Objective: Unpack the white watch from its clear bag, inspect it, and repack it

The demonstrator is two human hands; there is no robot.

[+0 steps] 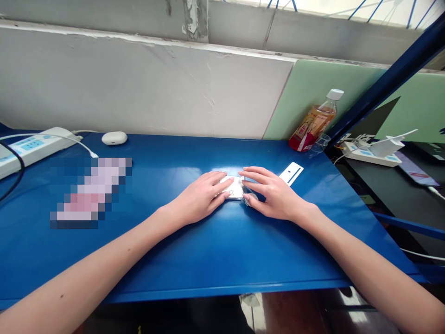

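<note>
A small white flat packet [236,189] lies on the blue desktop between my two hands, with what looks like a clear plastic wrapper [251,200] at its right end. My left hand [199,197] grips the packet's left side, its forefinger across the top and its thumb along the near edge. At the right end, my right hand [276,191] has its fingers and thumb around the packet and the plastic. Its fingers are slightly spread. Both hands partly hide the packet. Just beyond my right hand lies a white slotted card [291,173].
A blue desk [167,260] runs along the wall. On its left are a power strip [38,146], a white earbud case [114,138] and a blurred-out phone-like object [93,192] beside a cable. A drink bottle [316,121] leans at the back right, near a slanting blue post [389,79].
</note>
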